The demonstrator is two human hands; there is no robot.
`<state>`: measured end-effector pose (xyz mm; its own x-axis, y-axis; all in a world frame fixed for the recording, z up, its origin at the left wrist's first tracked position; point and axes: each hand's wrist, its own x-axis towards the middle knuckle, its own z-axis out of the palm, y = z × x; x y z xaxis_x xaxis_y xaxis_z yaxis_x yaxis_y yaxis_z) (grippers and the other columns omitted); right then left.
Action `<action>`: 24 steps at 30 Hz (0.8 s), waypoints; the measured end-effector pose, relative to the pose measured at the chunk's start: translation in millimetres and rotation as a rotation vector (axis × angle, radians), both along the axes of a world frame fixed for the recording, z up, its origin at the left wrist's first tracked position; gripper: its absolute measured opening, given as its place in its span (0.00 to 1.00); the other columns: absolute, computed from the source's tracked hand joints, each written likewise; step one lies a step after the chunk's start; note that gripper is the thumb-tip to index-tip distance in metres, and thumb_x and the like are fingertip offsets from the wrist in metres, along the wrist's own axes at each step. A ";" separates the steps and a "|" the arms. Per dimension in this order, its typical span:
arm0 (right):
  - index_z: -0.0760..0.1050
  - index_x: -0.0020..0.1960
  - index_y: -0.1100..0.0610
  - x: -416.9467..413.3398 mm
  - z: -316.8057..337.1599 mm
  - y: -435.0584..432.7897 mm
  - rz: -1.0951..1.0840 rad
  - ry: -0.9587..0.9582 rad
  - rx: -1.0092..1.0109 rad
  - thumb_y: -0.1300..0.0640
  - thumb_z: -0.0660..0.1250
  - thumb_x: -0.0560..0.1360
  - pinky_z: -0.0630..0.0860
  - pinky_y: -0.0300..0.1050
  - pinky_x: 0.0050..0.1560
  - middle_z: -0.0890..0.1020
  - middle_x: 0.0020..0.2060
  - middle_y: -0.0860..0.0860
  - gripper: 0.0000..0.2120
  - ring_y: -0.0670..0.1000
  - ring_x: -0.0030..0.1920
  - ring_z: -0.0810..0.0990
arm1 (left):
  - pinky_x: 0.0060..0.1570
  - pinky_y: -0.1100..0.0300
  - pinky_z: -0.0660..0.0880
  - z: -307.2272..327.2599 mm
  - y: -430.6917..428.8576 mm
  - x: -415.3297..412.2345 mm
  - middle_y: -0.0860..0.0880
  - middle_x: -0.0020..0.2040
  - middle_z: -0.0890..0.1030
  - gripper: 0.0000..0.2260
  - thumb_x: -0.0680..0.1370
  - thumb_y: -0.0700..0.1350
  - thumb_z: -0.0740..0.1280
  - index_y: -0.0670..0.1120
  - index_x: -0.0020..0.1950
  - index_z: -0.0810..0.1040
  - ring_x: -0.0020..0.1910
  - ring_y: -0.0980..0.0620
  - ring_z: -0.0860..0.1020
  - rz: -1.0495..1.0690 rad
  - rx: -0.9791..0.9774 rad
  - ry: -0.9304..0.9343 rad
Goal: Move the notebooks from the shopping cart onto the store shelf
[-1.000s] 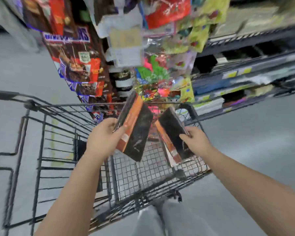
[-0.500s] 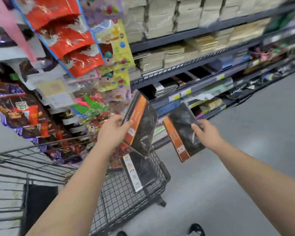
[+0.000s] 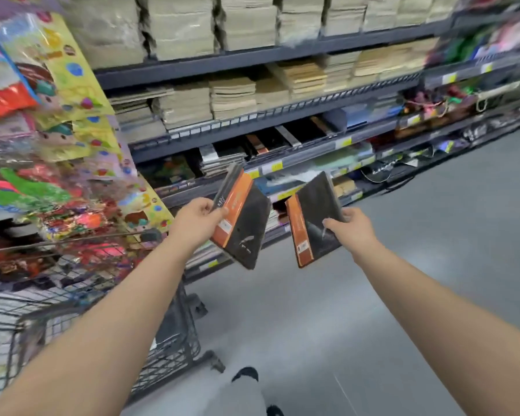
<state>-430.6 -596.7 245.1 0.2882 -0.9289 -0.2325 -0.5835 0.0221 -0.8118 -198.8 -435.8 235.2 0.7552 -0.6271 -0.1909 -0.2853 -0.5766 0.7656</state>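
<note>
My left hand (image 3: 197,223) grips a small stack of black notebooks with orange spines (image 3: 243,220), tilted, in mid-air in front of the shelving. My right hand (image 3: 350,231) holds another black notebook with an orange spine (image 3: 312,220) by its lower right edge. Both are raised over the aisle floor, short of the dark store shelf (image 3: 282,162), where similar black and orange notebooks (image 3: 261,145) lie in rows. The wire shopping cart (image 3: 168,349) stands at lower left, below my left forearm.
Hanging bags of colourful sweets (image 3: 57,145) crowd the left side beside the cart. Upper shelves carry stacks of tan paper goods (image 3: 231,97). Grey aisle floor (image 3: 403,250) stretches right. My legs and shoes (image 3: 246,376) show at the bottom.
The view has swung right from the cart toward the shelves. Both hands have carried their notebooks away from the cart and closer to the shelf.
</note>
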 end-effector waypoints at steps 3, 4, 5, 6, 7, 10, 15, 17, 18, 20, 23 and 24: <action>0.77 0.54 0.63 10.9 -17.0 -40.3 -0.034 -0.046 0.015 0.59 0.69 0.71 0.74 0.42 0.40 0.83 0.46 0.58 0.14 0.55 0.43 0.80 | 0.51 0.49 0.77 -3.1 -37.5 5.5 0.50 0.41 0.80 0.13 0.69 0.59 0.67 0.49 0.42 0.77 0.45 0.45 0.80 -0.036 0.017 0.024; 0.76 0.56 0.63 15.4 -22.8 -52.9 -0.045 -0.058 0.034 0.58 0.69 0.71 0.75 0.43 0.42 0.83 0.47 0.59 0.15 0.55 0.43 0.81 | 0.51 0.50 0.77 -6.1 -51.0 9.5 0.49 0.40 0.80 0.13 0.69 0.58 0.67 0.49 0.41 0.77 0.45 0.45 0.80 -0.054 0.037 0.021; 0.75 0.57 0.62 20.8 -28.8 -66.4 -0.058 -0.075 0.046 0.57 0.69 0.71 0.77 0.45 0.46 0.83 0.49 0.58 0.16 0.55 0.45 0.81 | 0.50 0.50 0.76 -10.7 -65.2 14.7 0.48 0.41 0.81 0.13 0.70 0.58 0.67 0.48 0.41 0.77 0.45 0.46 0.80 -0.069 0.061 0.014; 0.74 0.59 0.61 25.9 -33.5 -79.3 -0.071 -0.088 0.053 0.56 0.69 0.71 0.77 0.46 0.49 0.83 0.50 0.57 0.18 0.56 0.47 0.82 | 0.49 0.51 0.75 -15.3 -80.8 20.4 0.47 0.41 0.82 0.14 0.71 0.57 0.67 0.46 0.42 0.77 0.44 0.46 0.80 -0.087 0.083 -0.002; 0.74 0.60 0.60 31.6 -38.0 -92.4 -0.073 -0.096 0.050 0.55 0.70 0.71 0.77 0.46 0.49 0.83 0.52 0.56 0.18 0.55 0.48 0.82 | 0.48 0.52 0.75 -21.6 -96.8 27.1 0.47 0.41 0.82 0.15 0.72 0.57 0.67 0.45 0.43 0.77 0.44 0.46 0.80 -0.103 0.112 -0.014; 0.75 0.59 0.61 51.2 -52.5 -134.7 -0.057 -0.098 0.044 0.56 0.69 0.73 0.73 0.37 0.38 0.82 0.51 0.53 0.16 0.49 0.42 0.80 | 0.42 0.54 0.72 -38.9 -143.2 45.1 0.49 0.38 0.79 0.14 0.73 0.57 0.66 0.46 0.42 0.75 0.42 0.47 0.78 -0.165 0.181 -0.044; 0.73 0.57 0.63 87.3 -69.4 -198.8 -0.100 -0.146 0.115 0.56 0.70 0.74 0.70 0.44 0.50 0.80 0.51 0.52 0.16 0.54 0.52 0.78 | 0.43 0.54 0.71 -66.1 -206.3 71.6 0.52 0.38 0.76 0.12 0.74 0.56 0.67 0.49 0.39 0.72 0.41 0.48 0.75 -0.219 0.214 0.002; 0.71 0.62 0.61 101.0 -74.1 -221.5 -0.121 -0.210 0.170 0.57 0.69 0.75 0.67 0.44 0.51 0.75 0.50 0.50 0.18 0.51 0.52 0.74 | 0.49 0.53 0.73 -76.2 -224.6 81.9 0.49 0.41 0.78 0.12 0.74 0.55 0.69 0.47 0.43 0.75 0.43 0.47 0.76 -0.218 0.210 0.041; 0.69 0.65 0.61 107.8 -79.0 -233.1 -0.137 -0.235 0.204 0.56 0.69 0.74 0.67 0.44 0.52 0.74 0.53 0.50 0.22 0.51 0.54 0.73 | 0.51 0.52 0.74 -81.8 -231.9 87.7 0.49 0.43 0.80 0.13 0.73 0.56 0.69 0.46 0.44 0.76 0.44 0.47 0.77 -0.211 0.209 0.060; 0.69 0.66 0.58 121.6 -86.5 -251.8 -0.162 -0.263 0.278 0.51 0.72 0.71 0.69 0.46 0.53 0.74 0.59 0.51 0.27 0.53 0.58 0.74 | 0.53 0.50 0.75 -93.1 -242.6 98.2 0.48 0.45 0.82 0.15 0.72 0.57 0.69 0.45 0.47 0.78 0.46 0.47 0.80 -0.182 0.199 0.091; 0.72 0.47 0.51 138.6 -103.2 -279.2 -0.132 -0.241 0.367 0.47 0.73 0.67 0.73 0.50 0.53 0.79 0.55 0.53 0.15 0.55 0.54 0.77 | 0.55 0.48 0.75 -110.4 -253.2 109.8 0.47 0.48 0.84 0.16 0.71 0.56 0.70 0.44 0.48 0.79 0.49 0.46 0.81 -0.117 0.182 0.136; 0.72 0.45 0.52 145.4 -105.7 -285.0 -0.125 -0.261 0.398 0.49 0.72 0.68 0.74 0.51 0.56 0.80 0.53 0.54 0.12 0.55 0.54 0.78 | 0.55 0.48 0.75 -115.1 -254.9 112.2 0.46 0.48 0.84 0.16 0.71 0.55 0.71 0.44 0.48 0.78 0.49 0.46 0.81 -0.087 0.168 0.154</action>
